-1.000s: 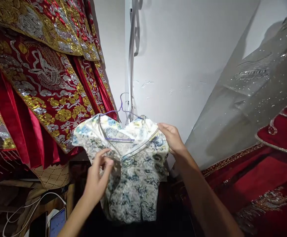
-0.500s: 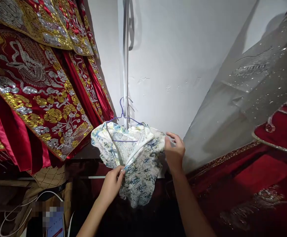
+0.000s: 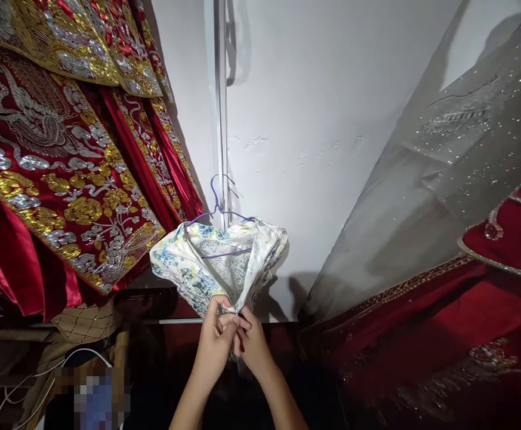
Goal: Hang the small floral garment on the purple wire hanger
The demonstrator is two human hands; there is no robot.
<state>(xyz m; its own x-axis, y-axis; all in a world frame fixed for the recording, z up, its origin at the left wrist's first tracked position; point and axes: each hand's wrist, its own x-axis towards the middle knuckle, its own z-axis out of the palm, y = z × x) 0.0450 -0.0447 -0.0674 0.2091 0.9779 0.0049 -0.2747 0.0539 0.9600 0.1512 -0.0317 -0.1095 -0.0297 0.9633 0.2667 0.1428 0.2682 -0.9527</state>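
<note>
A small white garment with a blue and green floral print (image 3: 206,263) hangs on a purple wire hanger (image 3: 218,206) in front of a white wall. My left hand (image 3: 213,343) and my right hand (image 3: 253,343) meet just below it, fingers pinched together on the garment's front edge near its neckline. The lower part of the garment is bunched up and hidden behind my hands.
Red robes with gold and silver embroidery (image 3: 63,149) hang at the left. A grey sequinned garment (image 3: 443,179) and a red embroidered one (image 3: 466,322) fill the right. A white rail (image 3: 219,107) runs up the wall. A phone (image 3: 96,397) and white cables (image 3: 18,388) lie at bottom left.
My right hand left the garment's right shoulder and came down to join my left hand at the front. The garment, spread wide before, is now gathered narrow.
</note>
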